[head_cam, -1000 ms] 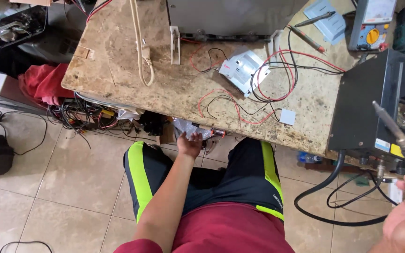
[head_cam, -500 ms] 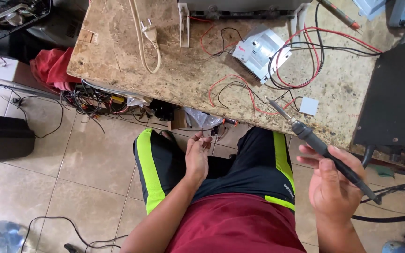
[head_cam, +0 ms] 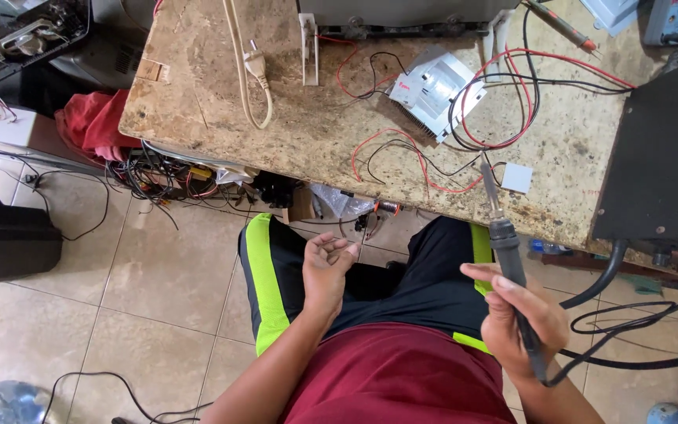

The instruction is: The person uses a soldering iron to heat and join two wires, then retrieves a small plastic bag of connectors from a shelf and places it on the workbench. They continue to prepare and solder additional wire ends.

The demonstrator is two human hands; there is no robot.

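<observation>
We see the right hand point(head_cam: 523, 322) closed around the black handle of a long soldering iron with a metal tip point(head_cam: 504, 251), thumb and fingers wrapped on the grip; its tip points up toward the edge of the speckled stone surface point(head_cam: 292, 133), close to a small square grey pad point(head_cam: 516, 177) lying there. A black cable runs from the handle's lower end toward the right. The left hand point(head_cam: 325, 267) hangs above the lap, palm up, fingers loosely curled and holding nothing that we can make out. Both hands sit over black trousers with bright green stripes point(head_cam: 264, 275). On the surface we see a grey ribbed electronic module point(head_cam: 433, 86) ringed by red and black wires point(head_cam: 504, 94), a white power plug on a cream cord point(head_cam: 254, 67), and a black box-shaped unit point(head_cam: 657, 157) at the right edge.
</observation>
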